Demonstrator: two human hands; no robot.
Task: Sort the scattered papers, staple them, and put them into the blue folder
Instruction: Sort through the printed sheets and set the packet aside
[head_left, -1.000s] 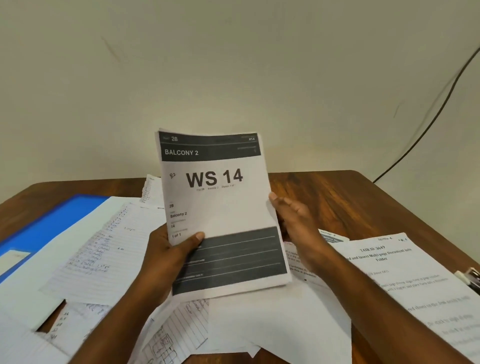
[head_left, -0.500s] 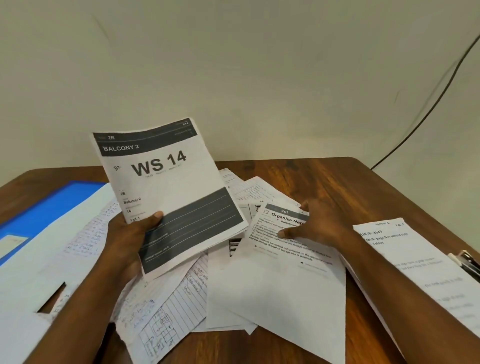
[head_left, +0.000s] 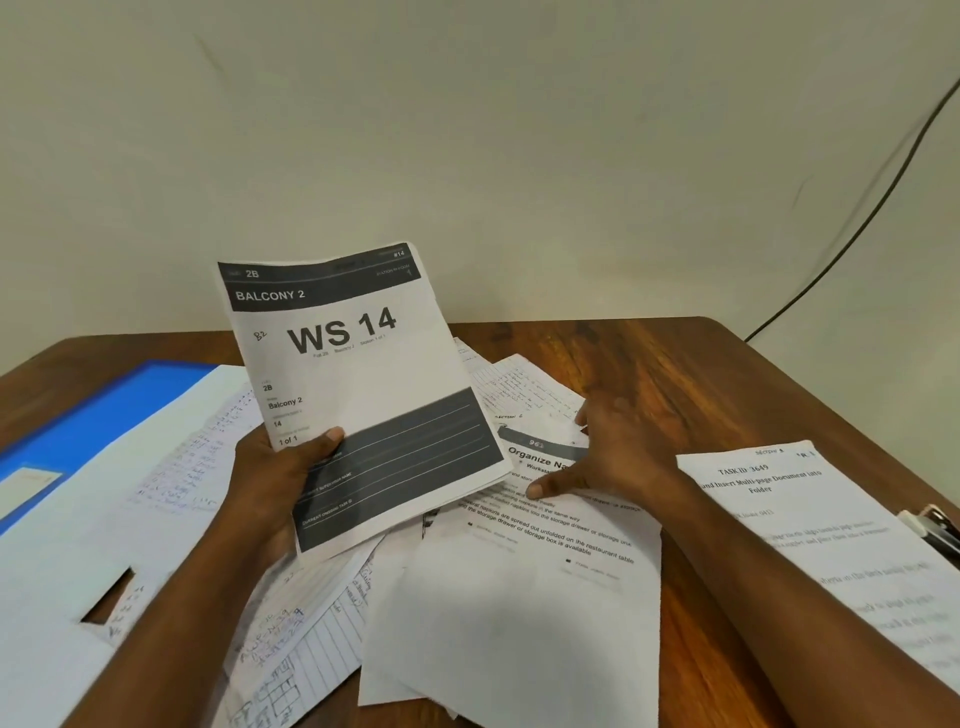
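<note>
From the head camera I see my left hand (head_left: 283, 470) gripping the "BALCONY 2 / WS 14" sheet (head_left: 358, 384). Right of it, my right hand (head_left: 605, 452) presses flat on the "Organize Na…" page (head_left: 524, 561); the blue folder (head_left: 98, 415) lies left.

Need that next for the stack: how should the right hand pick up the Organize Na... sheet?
Probably by its bare near-right edge, coming from the right. The Organize sheet lies flat, its left part under the WS 14 page; the right hand rests on its top.

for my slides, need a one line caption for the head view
Left hand holds up the WS 14 sheet while the right hand presses a printed page among scattered papers.
</note>
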